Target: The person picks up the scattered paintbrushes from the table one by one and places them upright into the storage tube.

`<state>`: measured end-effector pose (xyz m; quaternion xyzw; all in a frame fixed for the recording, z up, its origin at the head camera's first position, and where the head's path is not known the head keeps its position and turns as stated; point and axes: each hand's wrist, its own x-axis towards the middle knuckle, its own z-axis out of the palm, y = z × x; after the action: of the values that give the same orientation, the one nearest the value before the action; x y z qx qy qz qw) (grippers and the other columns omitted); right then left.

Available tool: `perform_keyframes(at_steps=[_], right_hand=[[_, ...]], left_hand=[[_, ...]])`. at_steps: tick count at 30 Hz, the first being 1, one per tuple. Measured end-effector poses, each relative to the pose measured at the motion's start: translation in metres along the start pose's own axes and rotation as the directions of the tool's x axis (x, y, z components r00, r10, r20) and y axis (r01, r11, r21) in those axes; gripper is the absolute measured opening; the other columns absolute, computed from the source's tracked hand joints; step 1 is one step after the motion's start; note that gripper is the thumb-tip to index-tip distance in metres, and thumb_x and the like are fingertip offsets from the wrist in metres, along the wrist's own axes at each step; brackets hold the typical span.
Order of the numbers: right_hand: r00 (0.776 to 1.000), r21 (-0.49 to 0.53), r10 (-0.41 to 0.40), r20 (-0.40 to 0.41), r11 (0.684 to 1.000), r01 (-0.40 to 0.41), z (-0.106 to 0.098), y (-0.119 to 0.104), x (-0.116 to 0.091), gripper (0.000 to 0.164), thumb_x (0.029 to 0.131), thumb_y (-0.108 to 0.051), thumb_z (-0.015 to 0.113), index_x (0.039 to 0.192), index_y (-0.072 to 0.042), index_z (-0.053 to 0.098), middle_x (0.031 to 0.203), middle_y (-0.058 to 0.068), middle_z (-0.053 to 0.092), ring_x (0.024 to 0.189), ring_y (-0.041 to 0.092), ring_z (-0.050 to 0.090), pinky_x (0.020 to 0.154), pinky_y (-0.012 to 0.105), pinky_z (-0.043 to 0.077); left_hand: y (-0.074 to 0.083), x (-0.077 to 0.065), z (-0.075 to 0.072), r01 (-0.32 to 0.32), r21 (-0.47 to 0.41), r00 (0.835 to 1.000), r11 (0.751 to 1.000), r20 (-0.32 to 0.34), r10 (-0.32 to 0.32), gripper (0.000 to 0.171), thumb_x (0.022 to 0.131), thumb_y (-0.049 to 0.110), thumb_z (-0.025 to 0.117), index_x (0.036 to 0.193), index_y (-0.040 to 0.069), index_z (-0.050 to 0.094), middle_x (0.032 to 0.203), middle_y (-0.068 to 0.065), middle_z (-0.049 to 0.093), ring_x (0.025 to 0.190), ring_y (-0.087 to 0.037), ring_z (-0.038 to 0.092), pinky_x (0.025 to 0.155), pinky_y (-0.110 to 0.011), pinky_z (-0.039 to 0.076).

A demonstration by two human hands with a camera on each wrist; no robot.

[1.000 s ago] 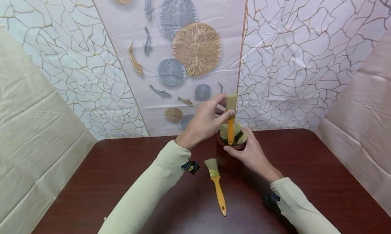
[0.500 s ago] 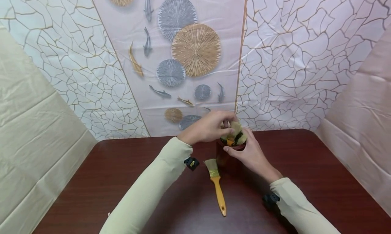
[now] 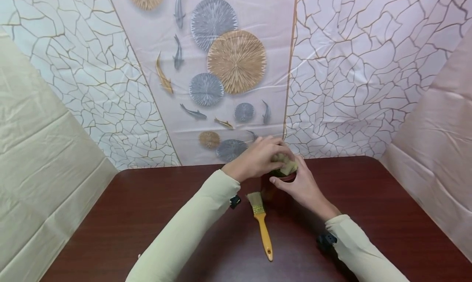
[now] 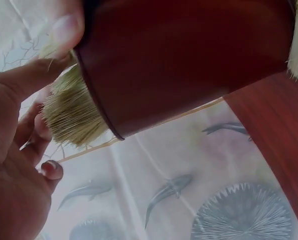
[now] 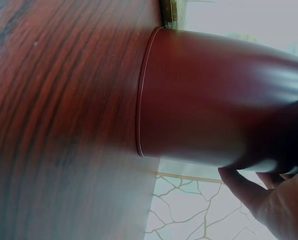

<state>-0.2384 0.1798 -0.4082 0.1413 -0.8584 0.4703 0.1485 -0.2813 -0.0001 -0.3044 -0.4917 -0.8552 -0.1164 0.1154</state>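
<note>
A dark red cylindrical cup (image 5: 209, 95) stands upright on the table with several paintbrushes (image 4: 75, 107) in it, bristles up. My left hand (image 3: 259, 157) is at the cup's mouth, thumb and fingers curled about the bristles of a brush; its handle is hidden inside the cup. My right hand (image 3: 307, 188) grips the cup from the right, thumb at the near rim and fingers round the far side. Just in front of the cup lies another paintbrush (image 3: 262, 228), with pale bristles, a gold-coloured ferrule and a yellow handle pointing towards me.
The dark red-brown wooden table (image 3: 177, 192) extends to both sides of the cup. Behind it hangs a patterned cloth backdrop (image 3: 236, 61), and beige cloth (image 3: 40, 163) drapes both sides. A tiny pale speck (image 3: 139, 256) shows beside my left sleeve.
My left hand has lowered a yellow-handled paintbrush, handle first, into the cup and shifted slightly right over the bristles. My right hand and the brush on the table have stayed put.
</note>
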Motion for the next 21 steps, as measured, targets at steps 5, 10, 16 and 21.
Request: perform_keyframes(at_steps=[5,10,16,21], right_hand=[[1.000,0.015,-0.006,0.008,1.000,0.006,0.003,-0.002,0.000,0.080,0.087,-0.037,0.089,0.152,-0.010,0.049,0.145,0.011,0.047,0.125,0.030,0.052,0.103,0.053,0.043],[1.000,0.015,-0.023,-0.005,1.000,0.023,0.005,-0.003,0.002,0.086,0.086,-0.034,0.090,0.155,-0.008,0.047,0.142,0.013,0.050,0.123,0.030,0.052,0.103,0.051,0.042],[0.999,0.017,-0.030,-0.029,0.999,0.030,0.002,-0.001,0.002,0.085,0.086,-0.029,0.090,0.157,-0.007,0.047,0.142,0.014,0.050,0.124,0.030,0.052,0.104,0.051,0.041],[0.999,0.019,-0.019,-0.027,1.000,0.019,0.002,-0.001,0.000,0.082,0.087,-0.030,0.089,0.154,-0.006,0.049,0.141,0.015,0.051,0.123,0.030,0.052,0.103,0.051,0.041]], left_hand=[[0.002,-0.021,-0.010,0.073,-0.038,0.992,0.997,-0.102,-0.076,0.026,0.100,0.031,0.076,0.125,0.023,0.075,0.121,0.007,0.068,0.115,-0.012,0.061,0.095,-0.037,0.047],[0.008,-0.045,-0.029,0.281,-0.234,0.933,0.931,-0.162,-0.323,0.016,0.101,0.031,0.074,0.110,0.018,0.078,0.093,0.008,0.071,0.083,-0.010,0.067,0.075,-0.030,0.054],[0.009,-0.074,-0.036,0.452,-0.480,0.839,0.752,-0.056,-0.541,0.016,0.101,0.033,0.074,0.099,0.018,0.079,0.083,0.007,0.073,0.073,-0.012,0.067,0.067,-0.030,0.053],[0.003,-0.102,-0.022,0.547,-0.639,0.758,0.541,0.104,-0.644,0.021,0.102,0.031,0.073,0.104,0.011,0.078,0.083,-0.006,0.073,0.066,-0.018,0.071,0.064,-0.033,0.060]])
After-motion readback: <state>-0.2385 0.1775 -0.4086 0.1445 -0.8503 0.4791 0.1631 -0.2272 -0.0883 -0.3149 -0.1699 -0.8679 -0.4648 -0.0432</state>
